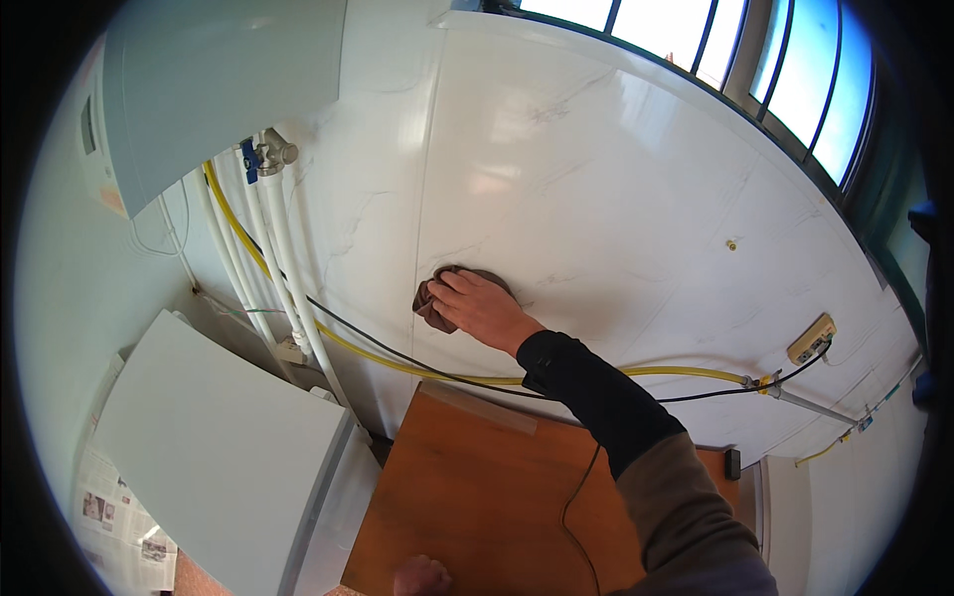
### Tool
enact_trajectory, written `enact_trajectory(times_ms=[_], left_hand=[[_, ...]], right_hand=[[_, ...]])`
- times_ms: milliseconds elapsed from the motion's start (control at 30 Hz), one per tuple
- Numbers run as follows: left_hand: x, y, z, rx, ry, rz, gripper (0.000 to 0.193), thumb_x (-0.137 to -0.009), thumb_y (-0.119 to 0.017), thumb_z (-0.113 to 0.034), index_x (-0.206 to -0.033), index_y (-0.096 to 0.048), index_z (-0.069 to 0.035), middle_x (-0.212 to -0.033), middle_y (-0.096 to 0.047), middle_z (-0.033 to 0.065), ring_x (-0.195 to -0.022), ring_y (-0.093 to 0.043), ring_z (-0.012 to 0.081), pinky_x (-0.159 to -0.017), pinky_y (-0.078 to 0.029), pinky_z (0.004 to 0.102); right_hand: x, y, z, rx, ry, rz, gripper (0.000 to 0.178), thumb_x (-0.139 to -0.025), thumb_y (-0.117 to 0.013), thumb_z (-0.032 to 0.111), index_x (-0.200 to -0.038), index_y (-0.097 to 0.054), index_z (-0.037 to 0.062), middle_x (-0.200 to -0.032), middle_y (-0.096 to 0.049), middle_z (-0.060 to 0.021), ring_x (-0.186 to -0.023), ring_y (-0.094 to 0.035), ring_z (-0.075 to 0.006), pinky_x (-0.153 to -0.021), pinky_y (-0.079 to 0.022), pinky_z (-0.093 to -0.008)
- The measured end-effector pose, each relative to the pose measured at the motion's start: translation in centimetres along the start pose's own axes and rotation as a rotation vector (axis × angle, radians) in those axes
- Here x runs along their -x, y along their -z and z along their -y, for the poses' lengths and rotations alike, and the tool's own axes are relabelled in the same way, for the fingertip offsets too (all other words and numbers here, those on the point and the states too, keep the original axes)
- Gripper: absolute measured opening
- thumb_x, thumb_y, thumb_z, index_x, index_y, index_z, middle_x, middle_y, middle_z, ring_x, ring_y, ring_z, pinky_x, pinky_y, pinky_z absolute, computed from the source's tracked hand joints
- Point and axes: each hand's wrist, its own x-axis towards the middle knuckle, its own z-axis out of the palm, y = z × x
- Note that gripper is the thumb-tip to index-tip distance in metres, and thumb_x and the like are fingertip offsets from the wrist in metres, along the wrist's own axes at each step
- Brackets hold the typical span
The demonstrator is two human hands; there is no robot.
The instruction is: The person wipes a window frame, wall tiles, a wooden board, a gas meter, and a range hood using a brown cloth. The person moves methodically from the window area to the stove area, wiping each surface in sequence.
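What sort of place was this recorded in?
Probably a home kitchen or utility corner: there is a boxy grey wall unit with white pipes below it, and a yellow hose running along the marble-patterned wall.

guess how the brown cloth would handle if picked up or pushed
Probably floppy: the brown cloth bunches into soft, irregular folds. It may slide easily when pushed, since the wall it lies against looks smooth and glossy.

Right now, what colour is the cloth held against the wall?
The cloth is dark brown, seen best in the head view.
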Motion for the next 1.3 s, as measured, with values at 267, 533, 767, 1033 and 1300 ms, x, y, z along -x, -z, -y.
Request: enact_trajectory(times_ms=[267, 533, 767, 1033, 1300], left_hand=[[1.7, 1.2, -5.2, -0.564, -0.209, -0.071, 0.018, -0.091, -0.070, -0.028, -0.084, -0.067, -0.011, -0.093, -0.065, 0.0140, -0.091, -0.066, 0.0372, -0.075, -0.057, 0.0540], [1.9, 0.7, -6.2, -0.665, -0.198, -0.155, 0.020, -0.091, -0.071, -0.029, -0.082, -0.067, -0.011, -0.089, -0.066, 0.0132, -0.080, -0.069, 0.0369, -0.069, -0.058, 0.0518], [2.2, 1.6, -7.3, -0.622, -0.271, -0.154, 0.017, -0.086, -0.074, -0.024, -0.079, -0.064, -0.013, -0.084, -0.062, 0.0091, -0.083, -0.066, 0.0317, -0.069, -0.057, 0.0467], [1.7, 1.5, -6.5, -0.592, -0.383, -0.220, 0.017, -0.083, -0.074, -0.021, -0.075, -0.062, -0.012, -0.080, -0.061, 0.0089, -0.078, -0.065, 0.0316, -0.064, -0.056, 0.0469], [1.4, 0.9, -6.0, -0.670, -0.345, -0.240, 0.020, -0.079, -0.077, -0.021, -0.069, -0.063, -0.011, -0.075, -0.060, 0.0112, -0.072, -0.065, 0.0342, -0.063, -0.054, 0.0499]], right_hand=[[-9.0, 9.5, -12.8, 0.121, -0.383, -0.560, 0.046, -0.086, -0.073, -0.001, -0.130, -0.073, 0.0125, -0.150, -0.059, -0.0054, -0.137, -0.054, -0.0358, -0.115, -0.046, -0.0465], [-14.3, 10.5, -14.6, 0.169, -0.313, -0.596, 0.041, -0.087, -0.073, 0.002, -0.127, -0.073, 0.0112, -0.145, -0.059, -0.0037, -0.134, -0.055, -0.0305, -0.112, -0.049, -0.0426], [-7.7, -1.2, -1.8, 0.000, -0.124, -0.296, 0.029, -0.094, -0.065, 0.015, -0.119, -0.074, 0.0076, -0.141, -0.060, -0.0057, -0.135, -0.051, -0.0285, -0.116, -0.045, -0.0402], [2.9, -7.3, 8.1, -0.113, -0.052, 0.020, 0.021, -0.096, -0.062, 0.017, -0.105, -0.079, 0.0082, -0.137, -0.063, -0.0037, -0.131, -0.051, -0.0249, -0.114, -0.043, -0.0374], [10.9, -1.1, 3.7, -0.053, -0.079, 0.113, 0.023, -0.093, -0.067, 0.016, -0.113, -0.077, 0.0093, -0.144, -0.061, -0.0022, -0.136, -0.050, -0.0232, -0.115, -0.044, -0.0374]])
